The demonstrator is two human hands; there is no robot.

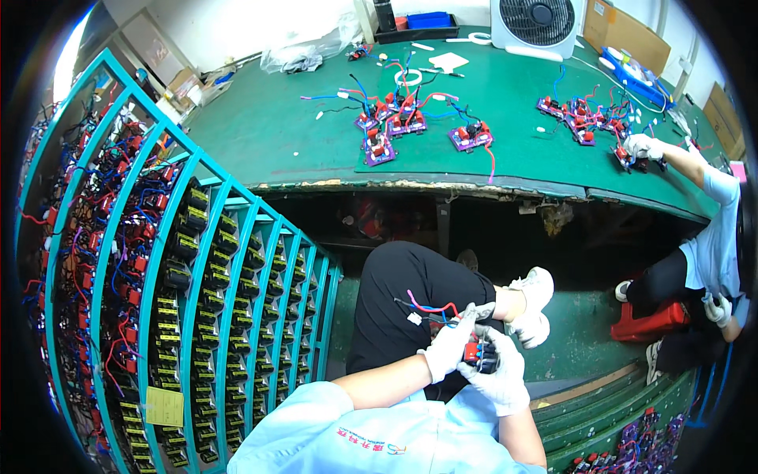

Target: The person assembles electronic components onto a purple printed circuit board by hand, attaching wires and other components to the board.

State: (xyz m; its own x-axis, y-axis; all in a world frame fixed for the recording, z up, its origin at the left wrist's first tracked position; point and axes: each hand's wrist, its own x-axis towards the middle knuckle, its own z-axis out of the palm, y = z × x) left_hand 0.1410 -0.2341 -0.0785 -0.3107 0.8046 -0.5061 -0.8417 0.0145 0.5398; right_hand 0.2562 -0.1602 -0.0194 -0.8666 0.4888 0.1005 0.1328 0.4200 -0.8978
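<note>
In my lap, both white-gloved hands hold a small circuit board (481, 357) with red and black components. Red, blue and pink wires (433, 306) trail up from it, and a small white connector (414, 318) hangs near their ends. My left hand (450, 346) has its fingers closed on the board's left and upper side. From the right and below, my right hand (502, 379) grips it, thumb and fingers curled around. The gloves hide most of the board's underside.
Purple circuit boards (392, 118) with wires lie on the green bench (276, 142). At right, a co-worker's gloved hand (643, 148) touches more boards (586, 118). A teal rack (162, 118) of components stands at left, a boxy fan (537, 25) at back, board-filled trays (632, 442) lower right.
</note>
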